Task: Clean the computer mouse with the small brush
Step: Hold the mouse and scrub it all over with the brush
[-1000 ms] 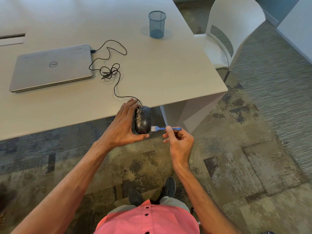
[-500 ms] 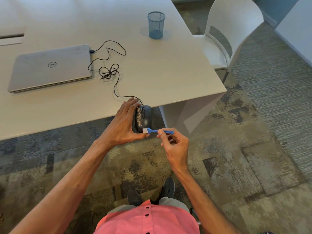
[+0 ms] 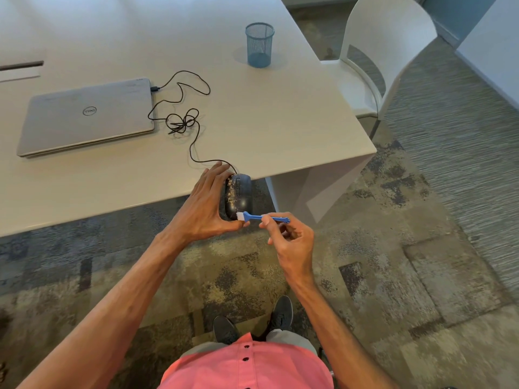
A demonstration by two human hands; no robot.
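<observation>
We can read one brand only: the round Dell logo (image 3: 90, 111) on the lid of the closed laptop (image 3: 56, 127), which lies on the surface (image 3: 266, 122). From our side its letters appear upside down, ringed by a circle, near the middle of the grey lid.

- The left hand (image 3: 205, 209) covers the left flank of the mouse (image 3: 238, 197), so the fingers' hold there cannot be seen.
- The right hand (image 3: 292, 242) hides the middle of the brush (image 3: 252, 217) handle.
- Pale specks on the mouse are too small to identify.
- Part of the cable (image 3: 193, 147) near the mouse lies behind the left fingertips.
- The table (image 3: 280, 122) runs off the top and left edges, and the chair (image 3: 387, 37) is cut off at the top.
- The shirt (image 3: 252, 366) hides the heels of the shoes (image 3: 282, 313).
</observation>
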